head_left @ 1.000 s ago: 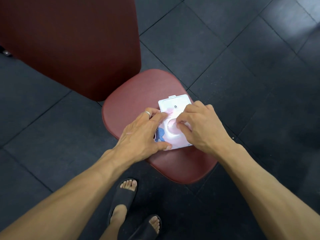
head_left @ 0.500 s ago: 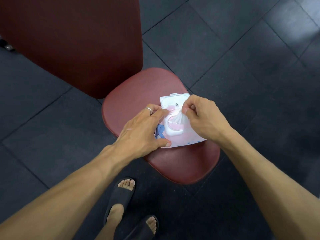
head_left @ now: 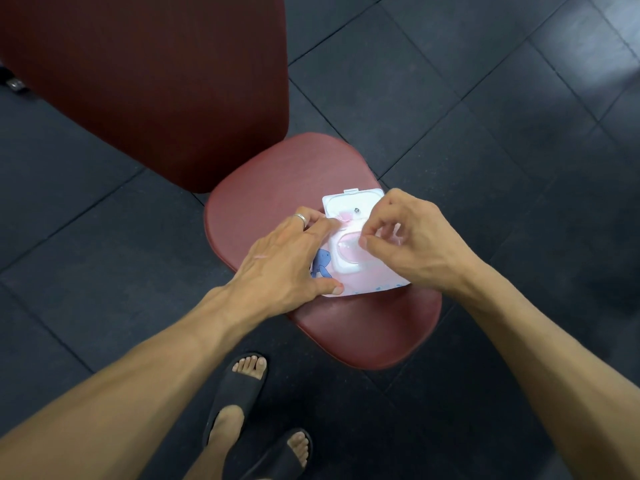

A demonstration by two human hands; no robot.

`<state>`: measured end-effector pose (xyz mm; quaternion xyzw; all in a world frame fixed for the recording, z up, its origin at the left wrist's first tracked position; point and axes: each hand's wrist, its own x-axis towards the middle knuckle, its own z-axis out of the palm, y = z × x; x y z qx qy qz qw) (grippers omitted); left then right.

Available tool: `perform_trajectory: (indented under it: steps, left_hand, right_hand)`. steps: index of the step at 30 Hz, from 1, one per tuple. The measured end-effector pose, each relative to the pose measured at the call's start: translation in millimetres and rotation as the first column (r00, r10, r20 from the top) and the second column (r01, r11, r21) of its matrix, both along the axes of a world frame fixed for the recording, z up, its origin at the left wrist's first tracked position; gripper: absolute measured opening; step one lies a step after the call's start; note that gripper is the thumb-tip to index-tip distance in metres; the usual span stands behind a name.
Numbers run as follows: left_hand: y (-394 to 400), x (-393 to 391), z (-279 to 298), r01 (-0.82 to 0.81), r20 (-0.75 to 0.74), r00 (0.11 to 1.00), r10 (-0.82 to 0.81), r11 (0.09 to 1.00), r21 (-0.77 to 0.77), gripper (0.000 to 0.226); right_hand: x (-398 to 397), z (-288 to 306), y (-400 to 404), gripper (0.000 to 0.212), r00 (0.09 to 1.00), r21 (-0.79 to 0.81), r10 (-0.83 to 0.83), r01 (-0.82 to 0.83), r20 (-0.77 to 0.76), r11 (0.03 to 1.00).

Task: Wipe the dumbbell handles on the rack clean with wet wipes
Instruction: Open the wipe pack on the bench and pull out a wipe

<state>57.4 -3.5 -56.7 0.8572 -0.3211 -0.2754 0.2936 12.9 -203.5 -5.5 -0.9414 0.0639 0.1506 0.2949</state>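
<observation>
A pink and white wet wipe pack (head_left: 365,283) with a blue cartoon figure lies on a dark red padded seat (head_left: 277,188). Its white flip lid (head_left: 348,203) stands open at the far end. My left hand (head_left: 287,261) presses flat on the pack's left side, thumb along its near edge. My right hand (head_left: 408,244) hovers over the dispensing opening with curled fingers, pinching a pale bit of wet wipe (head_left: 391,234) that shows between them. No dumbbells or rack are in view.
A large dark red bench pad (head_left: 156,81) rises at the upper left behind the seat. Dark rubber floor tiles (head_left: 502,133) surround the bench. My feet in black sandals (head_left: 239,386) stand just in front of the seat.
My right hand went from pressing at the opening to pinching a wipe and drawing it up. The pack shifted slightly. My left hand stayed pressed on the pack.
</observation>
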Motion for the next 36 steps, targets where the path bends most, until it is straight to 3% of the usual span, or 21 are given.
perform_trajectory:
  steps: [9, 13, 20, 22, 24, 28, 32, 36]
  left_hand:
    - [0.7, 0.5, 1.9, 0.009, 0.008, 1.0, -0.009, 1.0, 0.003, 0.091]
    - [0.6, 2.1, 2.3, 0.015, 0.011, 1.0, -0.015, 1.0, 0.001, 0.091]
    - [0.0, 2.7, 1.6, 0.031, 0.015, 0.999, -0.031, 0.999, 0.004, 0.09]
    - [0.4, 2.3, 1.7, 0.035, 0.017, 0.999, -0.035, 0.999, 0.004, 0.09]
    - [0.9, 2.3, 2.3, 0.033, 0.012, 0.999, -0.033, 0.999, -0.006, 0.089]
    - [1.1, 2.9, 2.5, 0.038, 0.009, 0.999, -0.038, 0.999, -0.01, 0.087]
    - [0.8, 3.5, 5.0, 0.043, 0.036, 0.998, -0.042, 0.999, -0.033, 0.091]
    - [-3.1, 7.6, 6.6, 0.097, 0.011, 0.995, -0.096, 0.994, -0.047, 0.094]
  right_hand:
    - [-25.4, 15.5, -7.7, 0.01, 0.997, -0.079, 0.022, -0.027, -0.073, 0.997]
    - [-13.9, 16.3, 4.5, 0.025, 0.998, -0.123, 0.027, -0.033, -0.049, 0.992]
    - [-8.1, 12.4, 11.0, 0.015, 0.983, -0.195, 0.139, -0.161, -0.124, 0.968]
    - [-7.4, 15.6, 7.9, 0.008, 0.99, -0.089, 0.027, -0.04, -0.142, 0.995]
    - [-4.9, 19.1, 3.2, 0.019, 0.98, 0.041, -0.107, 0.115, -0.169, 0.992]
    - [0.9, 23.6, -2.5, 0.022, 0.965, 0.147, -0.136, 0.172, -0.226, 0.974]
    - [8.3, 26.8, -8.1, 0.018, 0.935, 0.278, -0.275, 0.332, -0.225, 0.901]
    - [22.6, 27.8, -9.5, 0.018, 0.913, 0.272, -0.363, 0.403, -0.187, 0.874]
